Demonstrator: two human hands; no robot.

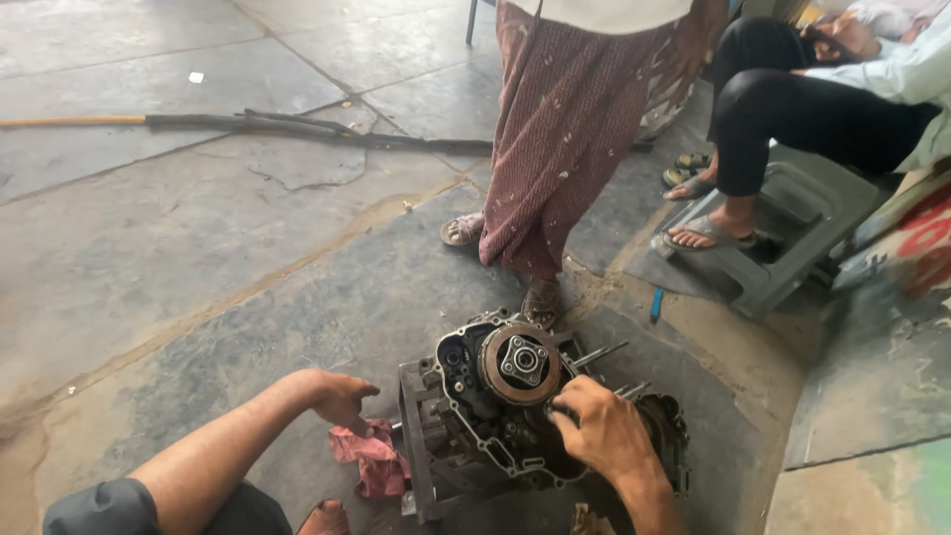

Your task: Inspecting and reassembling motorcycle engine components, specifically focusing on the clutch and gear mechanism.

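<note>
- My right hand [606, 433] rests on the engine case [515, 416], fingers curled loosely over its right side; I cannot tell whether they pinch anything.
- The case sits on a metal stand [418, 446] on the stone floor [198, 248], its round clutch [521, 363] facing up, just left of my right hand.
- My left hand [342, 398] hovers half open and empty, just above a red rag [369, 458] left of the stand.
- Farther off, one person stands in a patterned skirt [565, 129]; another sits at the right.
</note>
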